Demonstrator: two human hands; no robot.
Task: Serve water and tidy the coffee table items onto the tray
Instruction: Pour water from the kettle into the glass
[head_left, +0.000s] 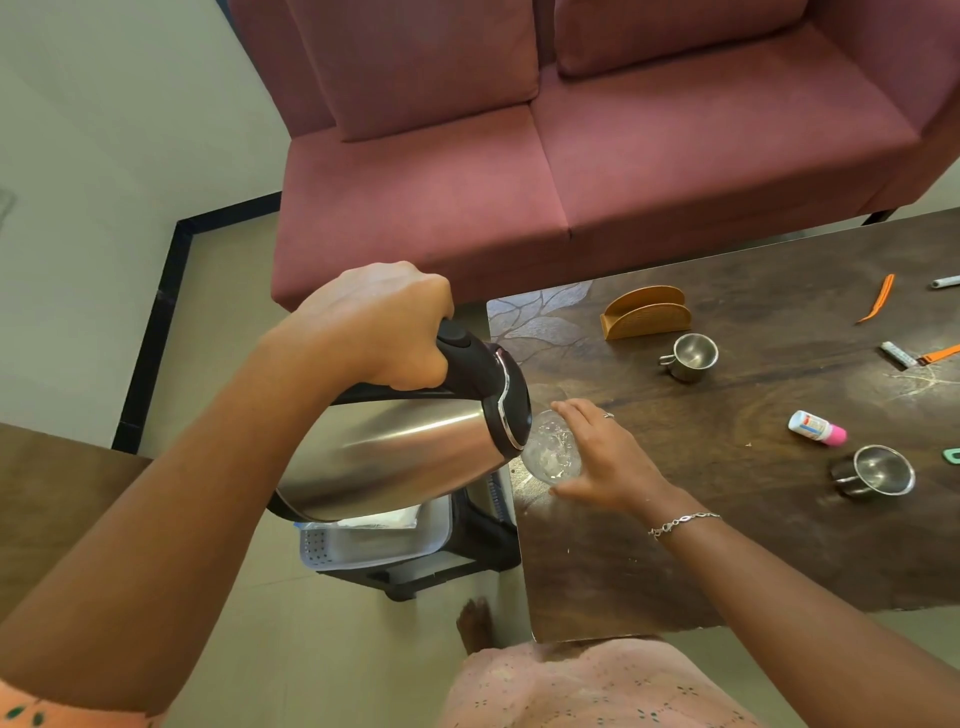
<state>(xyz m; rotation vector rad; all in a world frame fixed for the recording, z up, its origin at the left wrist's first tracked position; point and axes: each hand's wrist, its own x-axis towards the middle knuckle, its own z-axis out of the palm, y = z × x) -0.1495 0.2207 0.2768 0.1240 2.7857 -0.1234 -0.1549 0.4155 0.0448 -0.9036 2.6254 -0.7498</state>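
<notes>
Around the glass, right hand, loosely half-open.

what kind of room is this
Most likely a home living room: a pink-red fabric sofa stands behind a low dark wooden coffee table, where the left hand tips a steel electric kettle over a clear glass.

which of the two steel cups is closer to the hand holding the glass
The steel cup beside the wooden napkin holder; it sits nearer the right hand round the glass. The other steel cup stands far right, past the pink-capped bottle.
</notes>
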